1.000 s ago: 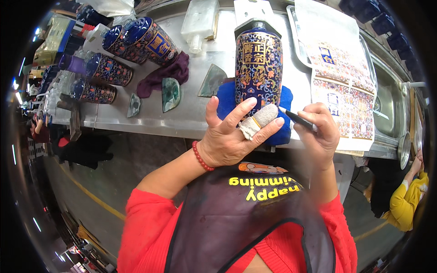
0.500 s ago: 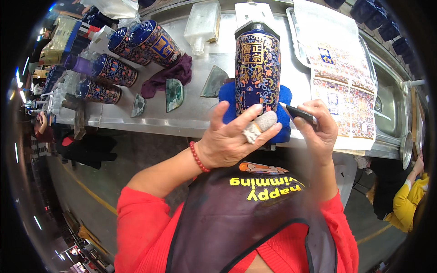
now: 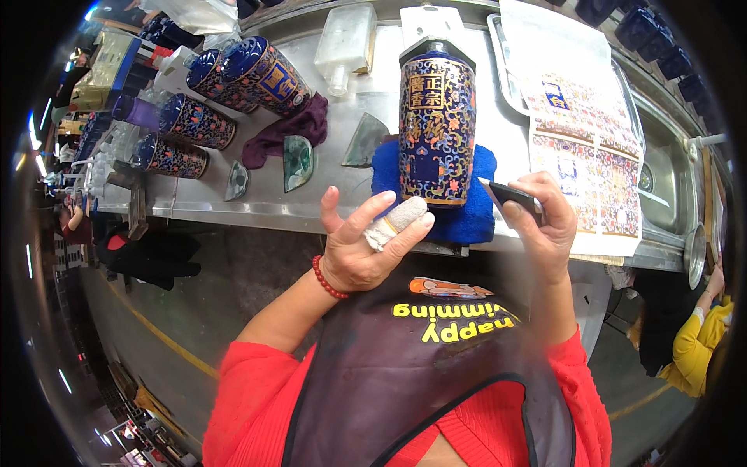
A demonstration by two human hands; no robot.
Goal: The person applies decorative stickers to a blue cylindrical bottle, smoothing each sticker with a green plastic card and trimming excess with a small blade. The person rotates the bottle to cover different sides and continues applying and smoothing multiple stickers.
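A dark blue bottle (image 3: 437,124) with floral patterning and gold panels lies on a folded blue cloth (image 3: 483,175), its base toward me. Just off that base, my left hand (image 3: 359,251) has its fingers spread and grips nothing. One of its fingers wears a whitish cloth wrap (image 3: 395,224) held by a yellowish band. To the right of the bottle, my right hand (image 3: 551,233) pinches a dark, flat, scraper-like tool (image 3: 511,198) whose pale tip points toward the bottle. This tool appears apart from the bottle.
Several patterned bottles (image 3: 268,78) and a purple cloth (image 3: 286,132) occupy the left of the metal table. Greenish glass-like pieces (image 3: 298,163) lie nearer. A clear bottle (image 3: 345,47) lies behind. Printed pattern sheets (image 3: 587,175) are at right, beside a sink (image 3: 665,191).
My left hand has drawn off the bottle's lower end, moving left and toward me, which uncovers the base. The right hand with the tool has hardly moved.
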